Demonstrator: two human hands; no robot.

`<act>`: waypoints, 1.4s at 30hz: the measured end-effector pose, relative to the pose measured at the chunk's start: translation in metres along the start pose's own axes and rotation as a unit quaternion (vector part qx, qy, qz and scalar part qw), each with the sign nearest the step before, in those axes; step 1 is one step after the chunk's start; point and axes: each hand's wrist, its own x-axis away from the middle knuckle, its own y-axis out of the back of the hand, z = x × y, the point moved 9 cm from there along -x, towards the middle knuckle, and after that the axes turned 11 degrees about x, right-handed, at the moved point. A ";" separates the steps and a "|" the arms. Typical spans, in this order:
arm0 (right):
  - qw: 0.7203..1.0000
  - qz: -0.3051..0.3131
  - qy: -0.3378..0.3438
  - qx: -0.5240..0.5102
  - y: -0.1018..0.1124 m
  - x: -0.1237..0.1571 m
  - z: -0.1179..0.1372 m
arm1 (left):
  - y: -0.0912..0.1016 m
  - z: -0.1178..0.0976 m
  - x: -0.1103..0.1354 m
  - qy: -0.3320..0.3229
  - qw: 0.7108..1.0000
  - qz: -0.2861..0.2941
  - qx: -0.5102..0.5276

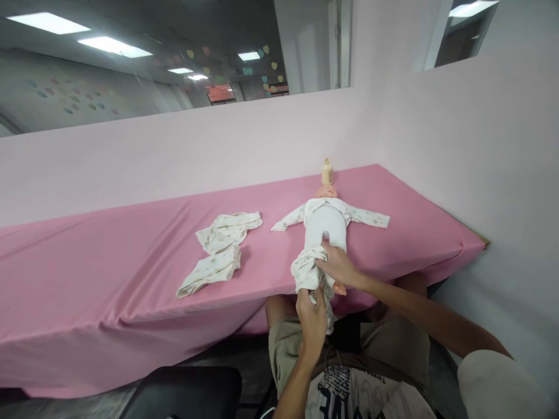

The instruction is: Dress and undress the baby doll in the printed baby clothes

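A baby doll (325, 224) lies on its back at the table's front edge, its head away from me. It wears a white long-sleeved top with a small print, its sleeves spread to both sides. Bunched white printed baby pants (305, 269) surround the doll's leg on the left, and part of the cloth hangs over the edge. My left hand (312, 314) is closed on the lower end of the pants. My right hand (339, 266) pinches their upper edge near the doll's crotch. The doll's other foot (339, 288) shows bare below my right hand.
Another printed baby garment (220, 247) lies crumpled on the pink tablecloth (144, 250) to the left. A pale yellow pump bottle (327, 173) stands behind the doll's head. Walls border the table at the back and right. A black chair (187, 393) is at lower left.
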 end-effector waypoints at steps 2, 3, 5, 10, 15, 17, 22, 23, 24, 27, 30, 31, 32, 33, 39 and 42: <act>1.000 0.002 -0.014 -0.008 0.002 0.000 -0.002 | 0.002 -0.002 0.000 -0.014 1.000 0.002 -0.001; 1.000 0.003 -0.021 -0.013 0.003 -0.001 -0.003 | 0.003 -0.004 -0.001 -0.021 1.000 0.003 -0.005; 0.999 0.004 -0.030 -0.028 0.004 -0.002 -0.004 | 0.005 -0.006 -0.004 -0.032 0.999 0.005 -0.019; 0.999 0.002 -0.030 -0.036 0.005 -0.003 -0.002 | 0.007 -0.009 -0.012 -0.044 0.998 0.003 -0.051; 0.999 -0.035 -0.018 0.033 0.013 -0.017 -0.002 | 0.006 -0.012 -0.012 -0.047 0.998 0.009 -0.041; 0.997 -0.053 -0.026 0.048 0.018 -0.027 -0.007 | 0.004 -0.015 -0.011 -0.057 0.998 0.022 -0.013; 0.997 -0.054 -0.036 0.031 0.019 -0.047 -0.016 | 0.006 -0.009 -0.012 -0.029 0.998 0.023 0.041; 0.998 -0.044 -0.025 0.022 0.017 -0.048 -0.015 | 0.007 -0.007 -0.013 -0.025 0.999 0.020 0.038; 0.999 -0.030 -0.012 0.010 0.014 -0.047 -0.014 | 0.008 -0.005 -0.014 -0.026 0.999 0.018 0.028; 1.000 0.012 0.024 -0.015 0.008 -0.038 -0.013 | 0.010 -0.003 -0.017 -0.039 0.999 0.023 -0.010; 0.997 0.042 0.070 0.000 0.010 -0.022 -0.019 | 0.009 -0.001 -0.020 -0.050 0.997 0.043 -0.039; 0.994 0.051 0.094 0.006 0.011 -0.017 -0.021 | 0.008 -0.001 -0.021 -0.056 0.996 0.054 -0.048; 0.991 0.060 0.119 0.007 0.013 -0.011 -0.023 | 0.006 -0.001 -0.022 -0.064 0.994 0.065 -0.060; 0.987 0.070 0.142 0.004 0.014 -0.006 -0.025 | 0.004 -0.002 -0.024 -0.076 0.992 0.075 -0.073; 0.979 0.087 0.187 -0.002 0.011 0.007 -0.020 | -0.005 -0.011 -0.032 -0.152 0.968 0.088 -0.179; 0.981 0.065 0.176 -0.046 0.018 0.010 -0.001 | -0.008 -0.010 -0.037 -0.148 0.955 0.104 -0.235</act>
